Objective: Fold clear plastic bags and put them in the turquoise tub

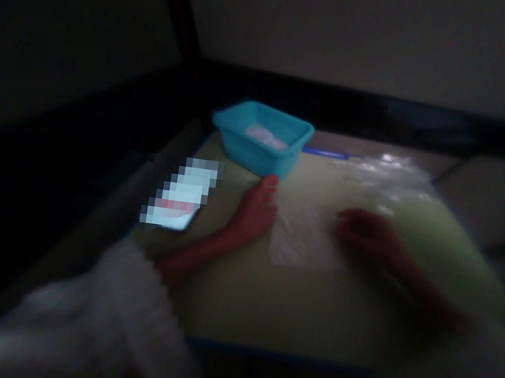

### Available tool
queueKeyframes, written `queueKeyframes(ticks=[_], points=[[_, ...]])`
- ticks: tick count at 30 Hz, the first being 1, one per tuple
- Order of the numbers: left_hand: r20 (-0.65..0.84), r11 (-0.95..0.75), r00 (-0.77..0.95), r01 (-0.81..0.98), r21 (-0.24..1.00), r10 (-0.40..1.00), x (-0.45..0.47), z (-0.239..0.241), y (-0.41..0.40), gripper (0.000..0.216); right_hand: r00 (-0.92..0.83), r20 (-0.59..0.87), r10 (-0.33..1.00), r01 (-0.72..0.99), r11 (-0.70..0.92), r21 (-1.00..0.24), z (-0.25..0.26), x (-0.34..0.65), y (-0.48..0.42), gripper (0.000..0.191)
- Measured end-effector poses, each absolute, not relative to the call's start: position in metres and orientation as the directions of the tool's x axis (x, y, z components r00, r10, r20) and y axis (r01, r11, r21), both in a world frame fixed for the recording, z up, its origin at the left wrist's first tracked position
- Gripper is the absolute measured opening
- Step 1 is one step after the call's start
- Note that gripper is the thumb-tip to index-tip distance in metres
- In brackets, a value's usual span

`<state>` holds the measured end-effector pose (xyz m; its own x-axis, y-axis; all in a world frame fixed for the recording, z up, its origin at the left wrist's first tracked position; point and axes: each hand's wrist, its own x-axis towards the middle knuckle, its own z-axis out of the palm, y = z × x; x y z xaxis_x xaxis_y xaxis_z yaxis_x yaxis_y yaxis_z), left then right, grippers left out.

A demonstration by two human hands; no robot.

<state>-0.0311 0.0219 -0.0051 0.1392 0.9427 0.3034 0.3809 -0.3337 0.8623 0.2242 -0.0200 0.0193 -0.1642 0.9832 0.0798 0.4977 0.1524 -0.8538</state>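
A thin, pale, see-through plastic bag (pixel 303 248) lies flat on the table between my two hands. My left hand (pixel 255 209) rests beside its left edge, with fingers loosely bent and a gap between them and the thumb. At the bag's upper right, my right hand (pixel 363 229) has its fingers drawn together at the edge of the plastic. Dim light and blur hide the exact contact of the fingertips. Just beyond my left hand stands a turquoise plastic basin (pixel 257 152) with something white and flat inside.
A lit phone (pixel 181 195) lies on the left of the yellowish table (pixel 277 316), which has a blue edge. Shiny crumpled clear plastic (pixel 389 176) is spread at the back right. A blue strip (pixel 326 153) runs along the far edge, right of the basin.
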Motion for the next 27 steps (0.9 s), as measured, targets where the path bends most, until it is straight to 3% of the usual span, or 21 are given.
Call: queueKeyframes(ticks=[3, 5, 12, 21, 27], points=[[0.477, -0.534, 0.256, 0.536, 0.654, 0.841, -0.031, -0.003, 0.012, 0.041, -0.127, 0.145, 0.981, 0.547, 0.192, -0.815, 0.021, 0.223, -0.023, 0.025], [0.500, -0.607, 0.358, 0.581, 0.542, 0.789, -0.030, -0.001, 0.004, 0.035, -0.109, 0.165, 0.980, 0.588, 0.197, -0.785, 0.022, 0.221, -0.026, 0.023], [0.305, -0.646, 0.569, 0.676, 0.356, 0.764, -0.030, -0.007, -0.011, 0.048, -0.160, 0.140, 0.977, 0.623, 0.210, -0.753, 0.017, 0.219, -0.029, 0.023], [0.184, -0.615, 0.587, 0.745, 0.259, 0.789, -0.031, -0.002, -0.018, 0.066, -0.246, 0.135, 0.960, 0.646, 0.266, -0.715, 0.015, 0.223, -0.027, 0.030], [0.143, -0.604, 0.590, 0.744, 0.286, 0.795, -0.034, 0.001, -0.017, 0.082, -0.252, 0.127, 0.959, 0.636, 0.263, -0.726, 0.015, 0.223, -0.027, 0.028]])
